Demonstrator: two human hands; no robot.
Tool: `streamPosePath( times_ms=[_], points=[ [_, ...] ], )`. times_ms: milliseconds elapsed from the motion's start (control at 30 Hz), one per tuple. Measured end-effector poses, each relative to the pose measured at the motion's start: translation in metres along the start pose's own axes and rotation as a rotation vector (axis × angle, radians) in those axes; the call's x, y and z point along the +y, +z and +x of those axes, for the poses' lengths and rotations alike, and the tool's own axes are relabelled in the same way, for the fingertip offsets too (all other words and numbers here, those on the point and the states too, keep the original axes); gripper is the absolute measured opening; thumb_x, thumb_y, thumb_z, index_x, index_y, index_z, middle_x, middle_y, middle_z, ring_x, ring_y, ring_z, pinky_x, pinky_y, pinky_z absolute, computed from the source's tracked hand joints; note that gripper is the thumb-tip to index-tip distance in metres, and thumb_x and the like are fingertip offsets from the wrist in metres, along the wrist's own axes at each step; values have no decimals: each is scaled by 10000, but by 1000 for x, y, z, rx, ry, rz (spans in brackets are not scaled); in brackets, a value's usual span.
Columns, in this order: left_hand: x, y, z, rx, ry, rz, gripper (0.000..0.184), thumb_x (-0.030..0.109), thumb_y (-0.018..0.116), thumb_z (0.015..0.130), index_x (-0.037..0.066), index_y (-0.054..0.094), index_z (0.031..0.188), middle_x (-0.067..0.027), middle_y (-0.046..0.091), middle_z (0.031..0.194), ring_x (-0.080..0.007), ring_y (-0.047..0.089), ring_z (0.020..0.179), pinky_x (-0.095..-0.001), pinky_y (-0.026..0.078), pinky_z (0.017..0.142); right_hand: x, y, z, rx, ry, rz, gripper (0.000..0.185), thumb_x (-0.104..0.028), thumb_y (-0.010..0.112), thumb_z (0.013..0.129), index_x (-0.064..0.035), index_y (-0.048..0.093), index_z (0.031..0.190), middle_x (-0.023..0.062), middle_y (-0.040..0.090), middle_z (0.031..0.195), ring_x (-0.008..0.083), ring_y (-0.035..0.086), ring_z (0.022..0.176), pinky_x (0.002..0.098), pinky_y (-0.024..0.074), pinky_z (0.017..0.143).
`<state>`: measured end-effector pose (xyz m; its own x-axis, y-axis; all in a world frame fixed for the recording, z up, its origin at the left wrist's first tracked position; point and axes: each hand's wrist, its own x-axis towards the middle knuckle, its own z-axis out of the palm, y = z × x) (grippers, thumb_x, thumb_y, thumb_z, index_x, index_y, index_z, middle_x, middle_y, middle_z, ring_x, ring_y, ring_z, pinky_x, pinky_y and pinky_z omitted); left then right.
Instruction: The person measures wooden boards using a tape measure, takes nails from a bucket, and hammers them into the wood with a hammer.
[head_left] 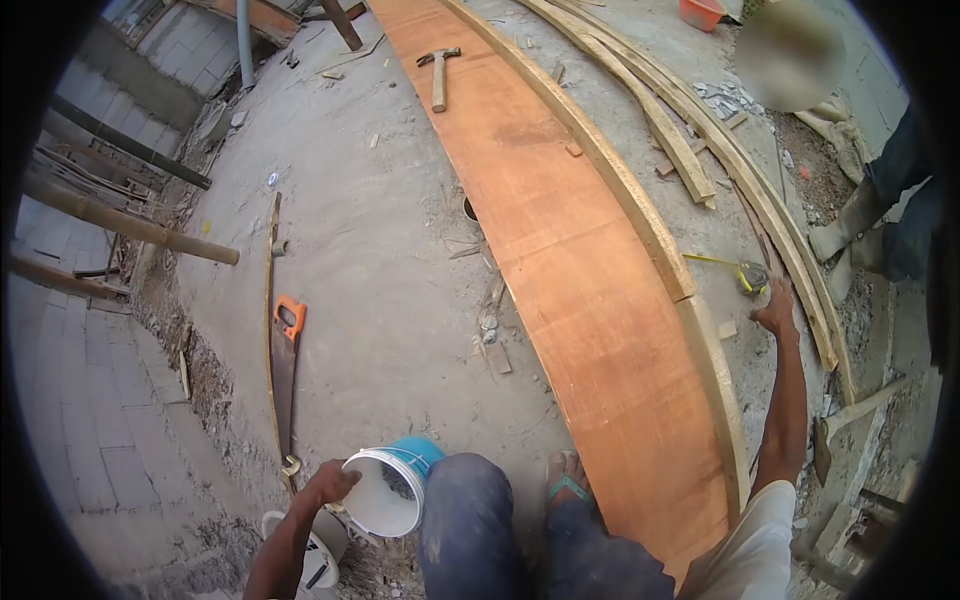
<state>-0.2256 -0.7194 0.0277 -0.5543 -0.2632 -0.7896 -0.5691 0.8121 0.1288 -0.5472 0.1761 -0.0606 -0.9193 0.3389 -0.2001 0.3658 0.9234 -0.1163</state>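
My left hand (333, 481) is closed on the rim of a blue and white bucket (421, 453), which is tilted with its mouth toward me. Dark small contents lie inside it, too small to name. On the right, my right hand (775, 308) is stretched out with fingers apart, close beside a yellow and black tape measure (751, 278) on the ground. A length of its yellow blade sticks out toward the timber. Between my two arms lies a long plywood sheet (590, 290) with a wooden batten (615, 185) along its right edge.
A claw hammer (439, 78) rests on the plywood's far part. On the concrete at left are a handsaw (287, 360) and a thin wooden strip (270, 300). Long timbers (690, 100) and a hoe-like tool (850, 415) lie at right. Another person's boots (845, 230) stand there.
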Motion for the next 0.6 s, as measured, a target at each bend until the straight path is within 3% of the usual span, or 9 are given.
streamPosePath(
  times_ms=[67, 133, 200, 267, 400, 433, 467, 533, 600],
  points=[
    [9, -5, -3, -76, -58, 34, 403, 326, 674, 990, -11, 762, 1194, -269, 785, 1056, -388, 776, 1016, -471, 579, 901, 9, 23, 13, -100, 36, -24, 1190, -189, 993, 615, -5, 380, 1618, 259, 405, 1656, 409, 374, 1558, 454, 339, 1299],
    [2, -2, -2, -70, -54, 27, 398, 317, 674, 992, 6, 754, 1227, -267, 782, 1088, -389, 770, 1042, -470, 577, 916, 7, 34, 19, -48, -18, 191, 1226, -179, 995, 624, 25, 330, 1633, 253, 366, 1686, 419, 318, 1590, 443, 309, 1320],
    [1, 4, 5, -66, -32, 26, 398, 308, 675, 993, 22, 746, 1261, -265, 780, 1120, -391, 765, 1067, -470, 575, 930, -7, 32, 26, -54, -15, 211, 1244, -151, 992, 620, -14, 308, 1651, 251, 350, 1697, 417, 296, 1602, 465, 297, 1325],
    [0, 2, 3, -103, -97, -11, 404, 306, 672, 993, 49, 735, 1299, -257, 774, 1164, -389, 755, 1105, -468, 571, 955, -7, 44, 28, 39, 15, -224, 1209, -108, 965, 626, -57, 326, 1651, 244, 370, 1688, 439, 321, 1583, 494, 308, 1316],
    [7, -1, -9, -146, -123, -55, 390, 319, 673, 990, 43, 748, 1255, -276, 777, 1113, -395, 759, 1105, -470, 578, 947, 38, 92, 75, 136, -230, -311, 1061, -20, 887, 641, -146, 411, 1581, 173, 451, 1625, 488, 467, 1444, 556, 431, 1204],
    [11, 0, -16, -148, -130, -37, 390, 319, 673, 990, 43, 748, 1255, -276, 777, 1113, -395, 759, 1105, -470, 578, 947, 5, 54, 58, -57, -68, -243, 942, -41, 874, 642, -184, 503, 1496, 145, 514, 1560, 435, 527, 1402, 574, 498, 1113],
    [16, 0, -26, -166, -146, 51, 408, 341, 681, 983, 39, 750, 1248, -287, 775, 1105, -394, 761, 1109, -472, 579, 951, -9, 37, 43, -67, -63, -231, 942, -41, 874, 642, -184, 503, 1496, 145, 514, 1560, 435, 527, 1402, 574, 498, 1113],
    [15, -10, -60, -181, -161, 137, 426, 363, 688, 977, 35, 751, 1241, -297, 773, 1097, -393, 763, 1112, -474, 580, 956, -11, 5, 8, -328, 142, -232, 902, -125, 887, 646, -216, 531, 1470, 124, 535, 1542, 378, 535, 1427, 534, 508, 1122],
    [-4, -19, -105, 43, 24, -64, 516, 403, 717, 947, 21, 738, 1293, -297, 777, 1074, -380, 777, 1090, -497, 572, 997, -11, -36, -6, -425, 245, -234, 905, -188, 900, 650, -233, 531, 1475, 109, 531, 1556, 345, 527, 1454, 506, 498, 1151]
  ],
)
